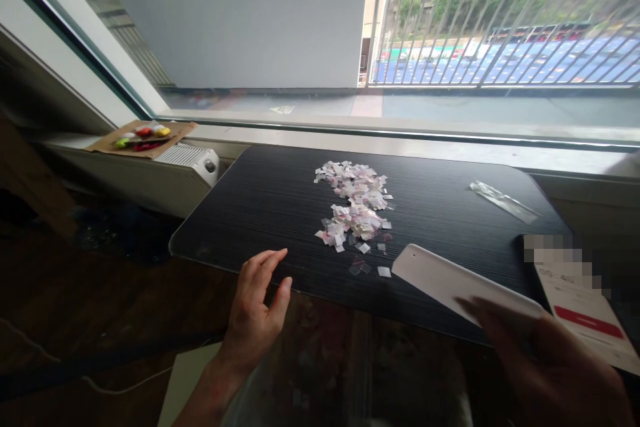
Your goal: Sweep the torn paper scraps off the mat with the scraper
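Head view. Scrap pile (pixel 357 197) at centre of frame, loose on the dark desk (pixel 270 200): small white and pinkish squares in two joined heaps, upper and lower, with a few clear pieces along the lower fringe. One stray white square (pixel 384 271) sits below the lower heap.

My left hand (pixel 265 300), lower centre-left: thumb parted from the fingers, gap fairly wide, over the desk's front edge and apart from the pile. My right hand (pixel 545 347), lower right, in shadow: closed around the near end of a pale flat piece (pixel 450 280) with a small hole at its far end. That end lies just beside the stray square; cannot tell whether it touches the desk.

Containers: clear plastic sleeve (pixel 503 201) lies flat, right side of desk; contents cannot be made out. Brown cardboard sheet (pixel 103 141), upper left of frame, bears red, yellow and green shapes; cannot tell whether objects or print. Phone (pixel 583 317) at far right, partly pixelated, red bar on screen.
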The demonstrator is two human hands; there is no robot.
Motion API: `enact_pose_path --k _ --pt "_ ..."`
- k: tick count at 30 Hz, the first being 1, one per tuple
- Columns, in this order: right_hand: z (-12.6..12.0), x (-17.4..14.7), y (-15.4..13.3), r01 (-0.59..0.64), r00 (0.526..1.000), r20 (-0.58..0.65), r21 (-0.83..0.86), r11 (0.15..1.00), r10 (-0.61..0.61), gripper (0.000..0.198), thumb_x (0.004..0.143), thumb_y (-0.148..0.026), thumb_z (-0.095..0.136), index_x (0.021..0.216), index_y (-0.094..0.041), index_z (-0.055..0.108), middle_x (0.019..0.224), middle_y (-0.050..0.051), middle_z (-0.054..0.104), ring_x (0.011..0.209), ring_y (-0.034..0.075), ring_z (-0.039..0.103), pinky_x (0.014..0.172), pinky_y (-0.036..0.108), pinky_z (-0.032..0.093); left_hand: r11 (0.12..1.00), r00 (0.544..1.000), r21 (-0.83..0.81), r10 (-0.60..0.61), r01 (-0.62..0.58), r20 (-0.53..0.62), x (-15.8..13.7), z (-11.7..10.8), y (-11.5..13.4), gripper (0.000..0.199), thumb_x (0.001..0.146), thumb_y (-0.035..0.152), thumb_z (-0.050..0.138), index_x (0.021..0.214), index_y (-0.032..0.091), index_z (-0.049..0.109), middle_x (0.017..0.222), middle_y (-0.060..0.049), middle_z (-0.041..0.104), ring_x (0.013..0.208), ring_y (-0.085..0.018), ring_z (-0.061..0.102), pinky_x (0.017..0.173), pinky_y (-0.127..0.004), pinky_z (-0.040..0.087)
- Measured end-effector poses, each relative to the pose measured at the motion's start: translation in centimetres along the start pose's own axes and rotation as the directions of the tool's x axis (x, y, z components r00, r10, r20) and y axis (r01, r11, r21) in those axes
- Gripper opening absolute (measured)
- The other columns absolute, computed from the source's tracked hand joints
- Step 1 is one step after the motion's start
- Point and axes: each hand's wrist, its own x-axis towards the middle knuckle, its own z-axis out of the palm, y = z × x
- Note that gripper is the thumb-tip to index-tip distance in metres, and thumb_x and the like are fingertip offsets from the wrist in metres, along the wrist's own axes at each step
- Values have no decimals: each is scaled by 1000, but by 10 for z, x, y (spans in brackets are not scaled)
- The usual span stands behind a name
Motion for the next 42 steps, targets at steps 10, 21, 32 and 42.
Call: enact_pose_path --k 10,21,32,42 --pt "10 3 12 -87 995 -44 21 996 88 27 74 -47 63 92 -30 73 85 0 77 81 27 72 71 35 55 1000 1000 5 4 -4 11 2 0 2 36 92 23 51 127 24 50 117 -8 55 110 -22 54 96 -40 47" --pt "-7 8 4 -255 961 -91 62 965 260 25 68 -49 65 83 -30 72 76 1 74 77 28 68 65 38 52 1000 1000 12 11 -11 25 0 0 0 35 92 23 51 127 23 51 116 -7 56 109 -22 55 97 -38 46" --pt "-13 9 1 -402 902 -104 149 903 419 26 65 -48 70 84 -30 72 86 0 77 93 28 69 76 37 54 995 997 59 74 -76 34 17 4 -7 37 91 23 50 128 23 50 115 -8 57 109 -23 55 98 -40 45" --pt "2 21 15 -275 945 -93 301 913 315 29 67 -44 68 88 -23 70 79 5 73 78 28 68 64 37 52 967 995 254 -10 -16 100 65 58 -33 35 86 28 50 118 18 60 112 -11 63 106 -27 58 98 -43 43"
